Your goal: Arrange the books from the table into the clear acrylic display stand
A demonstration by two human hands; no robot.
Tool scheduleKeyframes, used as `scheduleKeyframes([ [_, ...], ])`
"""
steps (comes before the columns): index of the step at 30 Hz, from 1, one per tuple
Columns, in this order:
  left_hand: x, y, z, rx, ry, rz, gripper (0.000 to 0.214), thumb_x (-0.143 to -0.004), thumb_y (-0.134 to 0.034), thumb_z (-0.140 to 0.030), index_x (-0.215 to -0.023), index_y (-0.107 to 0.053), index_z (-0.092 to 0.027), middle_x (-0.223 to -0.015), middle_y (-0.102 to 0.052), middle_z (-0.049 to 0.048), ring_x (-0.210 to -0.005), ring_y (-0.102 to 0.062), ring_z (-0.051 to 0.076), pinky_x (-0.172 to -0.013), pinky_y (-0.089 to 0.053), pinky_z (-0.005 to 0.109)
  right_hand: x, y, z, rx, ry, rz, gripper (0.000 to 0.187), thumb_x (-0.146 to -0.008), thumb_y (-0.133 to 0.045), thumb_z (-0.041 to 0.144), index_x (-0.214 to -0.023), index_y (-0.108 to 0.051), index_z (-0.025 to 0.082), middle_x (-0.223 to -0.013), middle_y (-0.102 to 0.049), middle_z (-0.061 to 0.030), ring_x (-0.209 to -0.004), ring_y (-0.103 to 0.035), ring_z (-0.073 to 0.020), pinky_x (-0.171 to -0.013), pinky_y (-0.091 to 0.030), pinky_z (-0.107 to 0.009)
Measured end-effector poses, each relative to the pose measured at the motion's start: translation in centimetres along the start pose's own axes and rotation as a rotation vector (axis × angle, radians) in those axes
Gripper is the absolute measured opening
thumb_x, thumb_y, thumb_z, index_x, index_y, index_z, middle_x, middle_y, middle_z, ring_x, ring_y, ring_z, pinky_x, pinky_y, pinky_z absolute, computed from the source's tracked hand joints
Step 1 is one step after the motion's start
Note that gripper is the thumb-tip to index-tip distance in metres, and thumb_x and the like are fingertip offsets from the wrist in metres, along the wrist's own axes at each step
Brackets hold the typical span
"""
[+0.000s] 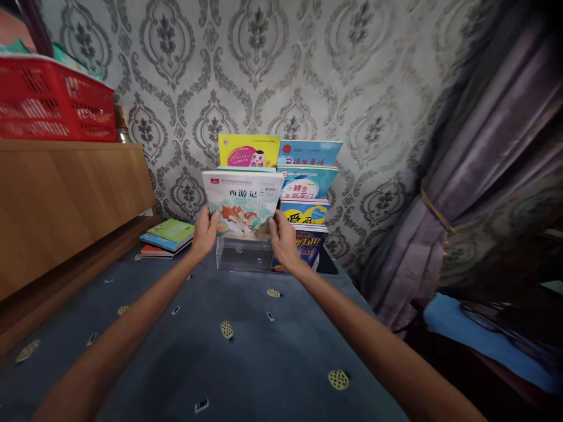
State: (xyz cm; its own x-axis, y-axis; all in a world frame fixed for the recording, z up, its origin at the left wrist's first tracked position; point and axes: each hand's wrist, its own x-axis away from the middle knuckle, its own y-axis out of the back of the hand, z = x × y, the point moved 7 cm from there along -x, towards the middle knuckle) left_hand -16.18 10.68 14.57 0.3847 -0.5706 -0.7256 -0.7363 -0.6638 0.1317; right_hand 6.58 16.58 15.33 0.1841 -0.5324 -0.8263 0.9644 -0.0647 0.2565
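Between both hands is an upright picture book (244, 202) with a pale cover and dark title characters. My left hand (204, 232) grips its left edge, and my right hand (284, 239) its lower right edge. The book is in front of the left column of a clear plastic book rack (237, 258); whether it touches the rack I cannot tell. Behind it shows a yellow book (249, 149). The right column holds a blue book (308, 152), a light-blue book (314, 180), a yellow-and-blue book (308, 211) and a purple book (314, 240).
On the left, a small stack of books (169, 234) lies on the dark blue patterned cloth (185, 351). A red plastic basket (57, 97) stands on the wooden cabinet (70, 205). Patterned wallpaper (193, 88) is behind the rack. A purple curtain (440, 193), tied back, hangs on the right.
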Motion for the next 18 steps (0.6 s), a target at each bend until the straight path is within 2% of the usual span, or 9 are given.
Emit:
scheduleKeyframes([
  [4,-3.9,-0.1,-1.8,-0.044,-0.116,-0.050,0.037,-0.096,-0.046,-0.057,-0.096,-0.051,-0.021,-0.078,-0.058,-0.0004,-0.065,-0.063,0.015,-0.072,-0.052,0.031,-4.1,0.4,0.7,0.000,0.092,-0.017,0.029,-0.098,-0.038,0.037,-0.113,-0.056,0.019,-0.102,-0.066,-0.0107,-0.090,-0.060,-0.0243,-0.086,-0.049,-0.041],
  [8,-6.4,-0.5,-3.2,-0.066,-0.213,-0.070,0.043,-0.095,-0.042,-0.063,-0.102,-0.051,-0.021,-0.086,-0.060,0.0032,-0.079,-0.065,0.018,-0.083,-0.052,0.035,-6.7,0.6,0.5,-0.013,0.120,-0.037,0.025,-0.099,-0.036,0.039,-0.110,-0.053,0.023,-0.097,-0.063,-0.0081,-0.086,-0.058,-0.0226,-0.081,-0.053,-0.042],
  [12,-7.4,-1.1,-3.4,-0.093,-0.247,-0.061,0.047,-0.094,-0.038,-0.067,-0.102,-0.051,-0.022,-0.086,-0.057,0.0031,-0.084,-0.064,0.019,-0.086,-0.051,0.037,-7.4,0.5,-0.3,0.009,0.109,-0.064,0.023,-0.099,-0.034,0.038,-0.107,-0.051,0.024,-0.093,-0.061,-0.0074,-0.083,-0.056,-0.0224,-0.079,-0.054,-0.044],
  [18,-7.3,-1.5,-2.2,-0.100,-0.228,-0.013,0.045,-0.095,-0.039,-0.065,-0.102,-0.050,-0.022,-0.085,-0.058,0.0028,-0.078,-0.064,0.018,-0.085,-0.051,0.037,-7.0,0.2,-1.2,0.059,0.099,-0.060,0.018,-0.097,-0.034,0.031,-0.101,-0.050,0.024,-0.091,-0.060,-0.0073,-0.083,-0.056,-0.0223,-0.080,-0.052,-0.042],
])
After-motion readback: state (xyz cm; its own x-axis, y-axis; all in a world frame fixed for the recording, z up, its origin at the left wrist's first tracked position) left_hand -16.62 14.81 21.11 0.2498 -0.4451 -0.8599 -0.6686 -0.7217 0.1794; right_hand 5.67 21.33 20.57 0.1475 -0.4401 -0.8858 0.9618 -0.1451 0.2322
